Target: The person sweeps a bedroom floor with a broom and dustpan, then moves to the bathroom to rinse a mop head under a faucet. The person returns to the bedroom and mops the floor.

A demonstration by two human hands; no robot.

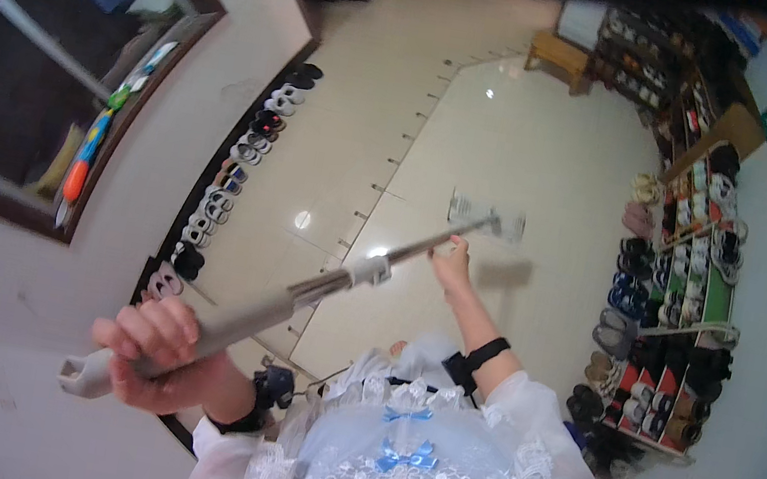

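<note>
A flat mop with a long grey and metal handle (248, 323) slants across the view. Its light rectangular mop head (510, 225), slightly blurred, is on the shiny tiled floor (520, 148). Around the thick upper grip, close to its end, my left hand (154, 357) is closed. Lower down, my right hand (452, 265) holds the thin metal shaft near the mop head, its fingers partly hidden. Each wrist wears a black strap.
Several pairs of shoes (233, 172) line the left wall. Shoe racks (681, 278) run along the right side, with more shoes on the floor before them. A wooden stool (559, 54) stands at the far end. Colourful toys (90, 137) rest on the window sill at left.
</note>
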